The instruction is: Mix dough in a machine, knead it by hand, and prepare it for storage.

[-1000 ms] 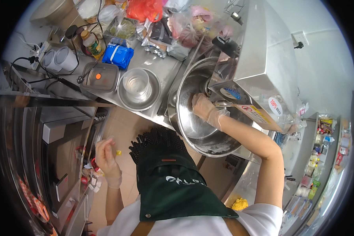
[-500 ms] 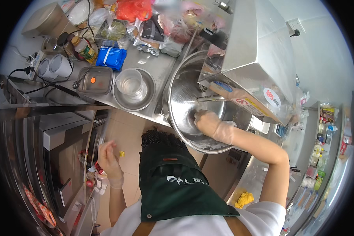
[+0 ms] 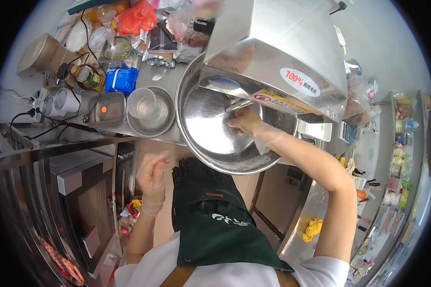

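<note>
While gloved, right hand (image 3: 245, 122) inside bowl (image 3: 200, 128).

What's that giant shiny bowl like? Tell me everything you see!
The big bowl is round and deep, silvery like steel, with a rim around its top. It opens upward, and light glints off its inside. A metal machine overhangs it and hides part of it. It stands to the right of a smaller metal bowl. The right hand, in a clear glove, reaches inside; whether it touches the bowl is hard to tell.
</note>
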`<state>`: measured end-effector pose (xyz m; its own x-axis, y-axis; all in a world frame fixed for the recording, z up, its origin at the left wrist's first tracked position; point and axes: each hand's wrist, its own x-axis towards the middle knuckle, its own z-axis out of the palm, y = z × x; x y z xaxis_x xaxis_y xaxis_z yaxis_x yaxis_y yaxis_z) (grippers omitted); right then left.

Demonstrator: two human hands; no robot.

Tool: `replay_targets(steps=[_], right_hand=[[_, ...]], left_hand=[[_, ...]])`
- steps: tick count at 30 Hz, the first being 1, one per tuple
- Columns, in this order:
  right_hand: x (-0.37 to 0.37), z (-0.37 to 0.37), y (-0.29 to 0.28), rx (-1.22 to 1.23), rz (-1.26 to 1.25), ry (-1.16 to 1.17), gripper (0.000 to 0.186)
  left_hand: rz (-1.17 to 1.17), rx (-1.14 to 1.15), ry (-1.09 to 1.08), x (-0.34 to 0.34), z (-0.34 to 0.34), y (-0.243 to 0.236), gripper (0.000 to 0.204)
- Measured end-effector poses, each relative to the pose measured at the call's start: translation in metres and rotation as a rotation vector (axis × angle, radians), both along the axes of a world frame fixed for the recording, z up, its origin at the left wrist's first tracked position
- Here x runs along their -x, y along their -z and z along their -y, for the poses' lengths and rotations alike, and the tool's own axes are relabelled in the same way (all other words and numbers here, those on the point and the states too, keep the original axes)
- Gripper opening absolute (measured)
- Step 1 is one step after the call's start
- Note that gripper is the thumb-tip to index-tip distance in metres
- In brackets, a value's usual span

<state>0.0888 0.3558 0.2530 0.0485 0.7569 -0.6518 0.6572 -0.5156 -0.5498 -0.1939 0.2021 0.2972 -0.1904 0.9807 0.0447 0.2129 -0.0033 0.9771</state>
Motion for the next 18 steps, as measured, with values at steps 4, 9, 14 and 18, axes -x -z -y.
replay_targets(steps=[4, 9, 14, 18], right_hand=[[0.025, 0.000, 0.007, -0.149, 0.124, 0.018, 0.036], [0.020, -0.003, 0.038, -0.242, 0.331, 0.004, 0.030], [-0.003, -0.002, 0.046, -0.291, 0.366, -0.181, 0.020], [0.006, 0.005, 0.011, -0.023, 0.354, -0.288, 0.011]], left_hand=[[-0.071, 0.001, -0.028, 0.006, 0.022, -0.001, 0.015], [-0.020, 0.068, -0.192, 0.030, 0.055, 0.013, 0.016], [0.108, 0.074, -0.379, 0.051, 0.066, 0.027, 0.017], [0.101, 0.049, -0.401, 0.060, 0.064, 0.035, 0.018]])
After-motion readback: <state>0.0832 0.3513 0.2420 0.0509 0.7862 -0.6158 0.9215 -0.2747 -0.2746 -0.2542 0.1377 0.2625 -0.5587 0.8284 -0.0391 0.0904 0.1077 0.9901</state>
